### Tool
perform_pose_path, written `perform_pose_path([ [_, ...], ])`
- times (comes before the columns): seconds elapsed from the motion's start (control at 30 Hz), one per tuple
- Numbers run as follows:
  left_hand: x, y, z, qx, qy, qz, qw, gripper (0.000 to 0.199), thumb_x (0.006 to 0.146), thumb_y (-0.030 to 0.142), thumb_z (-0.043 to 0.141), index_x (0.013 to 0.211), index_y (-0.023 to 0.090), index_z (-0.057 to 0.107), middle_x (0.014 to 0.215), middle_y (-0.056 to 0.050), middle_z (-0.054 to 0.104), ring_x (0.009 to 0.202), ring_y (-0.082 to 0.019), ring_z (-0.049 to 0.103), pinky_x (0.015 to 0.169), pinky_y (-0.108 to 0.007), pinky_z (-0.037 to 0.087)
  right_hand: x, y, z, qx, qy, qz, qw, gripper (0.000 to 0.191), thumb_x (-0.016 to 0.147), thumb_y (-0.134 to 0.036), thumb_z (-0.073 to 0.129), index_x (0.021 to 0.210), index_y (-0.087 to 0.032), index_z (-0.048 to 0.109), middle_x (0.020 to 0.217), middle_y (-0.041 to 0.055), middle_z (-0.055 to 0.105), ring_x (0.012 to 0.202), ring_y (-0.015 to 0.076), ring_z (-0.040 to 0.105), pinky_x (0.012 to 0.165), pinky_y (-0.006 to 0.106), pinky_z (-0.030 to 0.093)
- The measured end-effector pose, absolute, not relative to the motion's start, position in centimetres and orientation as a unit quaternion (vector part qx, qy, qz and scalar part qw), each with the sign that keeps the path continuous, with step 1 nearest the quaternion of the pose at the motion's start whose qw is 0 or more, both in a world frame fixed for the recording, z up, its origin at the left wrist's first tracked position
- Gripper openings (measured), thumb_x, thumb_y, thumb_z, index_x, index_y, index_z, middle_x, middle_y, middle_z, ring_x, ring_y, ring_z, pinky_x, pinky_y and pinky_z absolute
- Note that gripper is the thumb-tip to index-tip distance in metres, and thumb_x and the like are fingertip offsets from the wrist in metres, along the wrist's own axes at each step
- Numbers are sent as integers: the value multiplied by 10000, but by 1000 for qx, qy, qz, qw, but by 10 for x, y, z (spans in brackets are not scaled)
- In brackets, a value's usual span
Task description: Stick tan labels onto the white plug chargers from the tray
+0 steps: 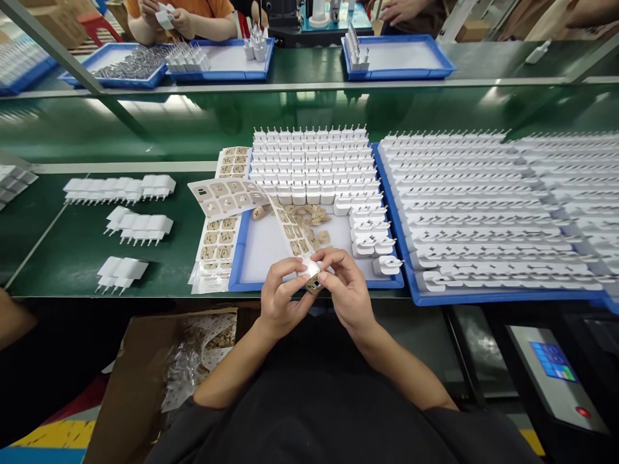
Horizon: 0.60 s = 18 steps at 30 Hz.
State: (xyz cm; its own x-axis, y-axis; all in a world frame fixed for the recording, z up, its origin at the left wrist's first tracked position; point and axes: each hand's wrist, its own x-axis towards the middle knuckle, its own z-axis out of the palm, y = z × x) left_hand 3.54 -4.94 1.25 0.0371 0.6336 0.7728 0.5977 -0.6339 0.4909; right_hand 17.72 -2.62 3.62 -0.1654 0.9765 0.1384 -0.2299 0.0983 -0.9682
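Your left hand (285, 293) and right hand (348, 290) pinch one white adapter (310, 265) over the near rim of the blue-rimmed tray (236, 274).

Thumbs and fingers of both hands are closed on it; its smooth white side faces up, and its tan face with dark openings points down toward you, slightly right. Your fingers cover much of it, so its long axis cannot be told for sure. Left of the tray, the stacked sticker sheets (225, 238) bear printing too small to read; a curled sheet (225, 196) overhangs the tray's left rim. At the tray's far side, rows of adapters (312, 158) stand prongs up.
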Motion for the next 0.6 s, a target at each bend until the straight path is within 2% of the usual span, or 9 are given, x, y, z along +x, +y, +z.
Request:
perform_pose_path([
  [0.13, 35, -49, 13, 710, 439, 549, 34, 448, 773, 129, 781, 1108, 270, 520, 1078, -40, 613, 1048, -205, 665, 872, -403, 607, 180, -25, 33, -344, -504, 579, 541, 45, 842, -219, 618, 882, -238, 611, 1030, 43, 658, 1054, 208, 632, 887, 345, 536],
  [0.27, 35, -51, 15, 692, 445, 564, 76, 481, 749, 143, 816, 1121, 254, 531, 1065, -43, 625, 1011, -193, 674, 869, -391, 602, 190, -20, 36, -330, -559, 579, 494, 108, 869, -204, 600, 959, -237, 652, 1087, 55, 681, 1080, 220, 643, 899, 372, 540],
  [0.33, 34, -52, 15, 691, 440, 566, 91, 480, 744, 135, 817, 1117, 249, 538, 1065, -46, 628, 1011, -195, 677, 871, -393, 599, 194, -18, 40, -336, -612, 532, 480, 98, 900, -226, 607, 978, -240, 665, 1050, 51, 701, 1053, 220, 656, 943, 407, 529],
  [0.43, 33, -54, 13, 678, 458, 564, 112, 453, 754, 155, 809, 1115, 244, 551, 1065, -54, 636, 1005, -204, 679, 857, -394, 597, 199, -17, 45, -352, -699, 384, 490, 89, 913, -216, 628, 952, -261, 695, 1039, 56, 716, 1035, 230, 661, 954, 446, 531],
  [0.53, 31, -54, 11, 650, 481, 566, 160, 413, 777, 178, 786, 1121, 226, 563, 1067, -72, 636, 1006, -205, 670, 822, -364, 596, 200, -20, 47, -292, -771, 240, 512, 134, 871, -187, 683, 923, -307, 712, 992, 37, 730, 943, 230, 679, 847, 434, 571],
  [0.6, 30, -53, 12, 623, 488, 579, 199, 401, 781, 194, 784, 1118, 223, 569, 1071, -76, 630, 1012, -198, 660, 792, -327, 596, 201, -20, 49, -259, -763, 226, 547, 162, 873, -174, 680, 953, -314, 697, 903, 21, 724, 856, 218, 684, 767, 408, 584],
])
